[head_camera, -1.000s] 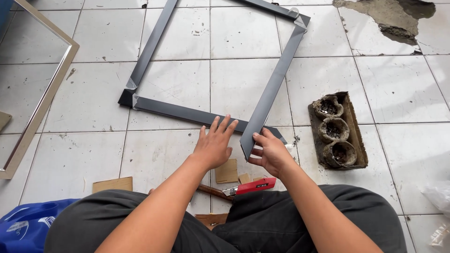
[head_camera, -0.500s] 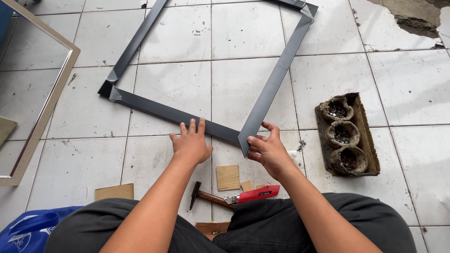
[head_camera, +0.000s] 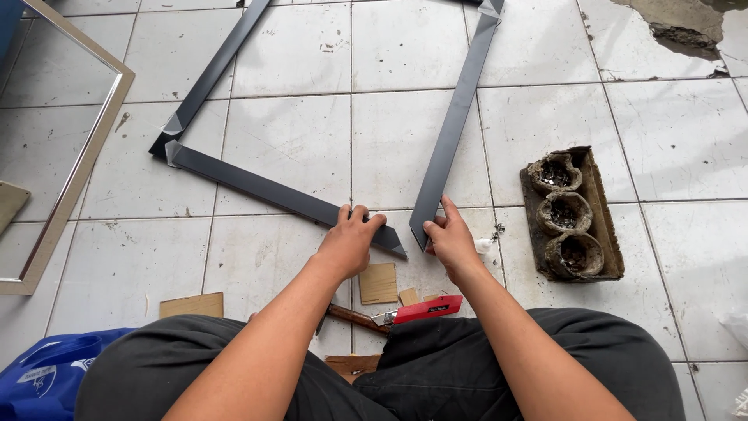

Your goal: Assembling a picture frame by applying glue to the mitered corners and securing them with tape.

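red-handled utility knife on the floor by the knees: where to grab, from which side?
Take the red-handled utility knife by the red body, about mid-length, coming down from above with the right hand. It lies flat on the white tiled floor, its long sides exposed, and its metal end points left toward the wooden-handled hammer, so a grip there probably stays clear of the blade.

Matt dark metal frame bars (head_camera: 280, 191) lie on glossy, grimy white floor tiles (head_camera: 405, 54).

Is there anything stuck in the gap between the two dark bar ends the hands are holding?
Nothing visible. The left hand presses the lower bar, the right hand grips the right bar; only bare floor tile shows between their ends.
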